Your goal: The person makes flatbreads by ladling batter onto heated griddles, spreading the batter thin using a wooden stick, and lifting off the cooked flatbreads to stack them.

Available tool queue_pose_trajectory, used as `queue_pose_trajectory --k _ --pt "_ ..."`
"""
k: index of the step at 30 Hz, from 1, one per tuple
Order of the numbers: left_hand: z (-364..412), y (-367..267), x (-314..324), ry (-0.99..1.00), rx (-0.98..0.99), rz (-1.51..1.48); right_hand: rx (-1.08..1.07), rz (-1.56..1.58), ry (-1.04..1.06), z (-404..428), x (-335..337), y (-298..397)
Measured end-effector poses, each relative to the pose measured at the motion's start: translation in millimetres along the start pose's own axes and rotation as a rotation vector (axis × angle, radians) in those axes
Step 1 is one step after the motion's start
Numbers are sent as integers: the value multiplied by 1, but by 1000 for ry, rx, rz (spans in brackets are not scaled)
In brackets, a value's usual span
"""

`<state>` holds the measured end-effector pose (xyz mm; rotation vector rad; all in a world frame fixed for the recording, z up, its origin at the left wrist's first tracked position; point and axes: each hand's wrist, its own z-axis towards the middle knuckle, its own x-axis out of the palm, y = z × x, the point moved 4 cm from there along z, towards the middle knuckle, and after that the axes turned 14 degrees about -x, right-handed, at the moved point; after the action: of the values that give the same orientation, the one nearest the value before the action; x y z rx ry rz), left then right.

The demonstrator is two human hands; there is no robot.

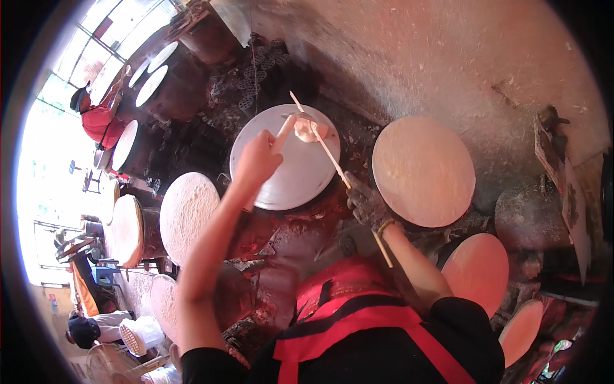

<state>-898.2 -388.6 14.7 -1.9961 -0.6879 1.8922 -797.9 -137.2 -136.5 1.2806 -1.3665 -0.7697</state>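
A round grey metal griddle lies before me. My left hand, bare, grips a pale wooden handle whose far end reaches above the griddle; a metal part shows there, partly hidden. A lump of pale dough or batter sits beside that end, over the griddle's far side. I cannot tell whether it touches the surface. My right hand, in a dark glove, is closed on a thin wooden stick, which slants across the lump and past the griddle's far rim.
On the right stands a griddle with a thin pale sheet; another bubbly sheet is at left. More round sheets lie at lower right. Honeycomb coal briquettes are piled near the wall. A person in red works at far left.
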Motion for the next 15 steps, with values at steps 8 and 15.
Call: queue_pose_trajectory --k 8,15 --pt "12 26 86 -117 -291 -876 -503 -985 -220 5 19 -45" --pt "0 -23 -29 -180 -66 -1268 -741 -726 -315 100 36 -51"
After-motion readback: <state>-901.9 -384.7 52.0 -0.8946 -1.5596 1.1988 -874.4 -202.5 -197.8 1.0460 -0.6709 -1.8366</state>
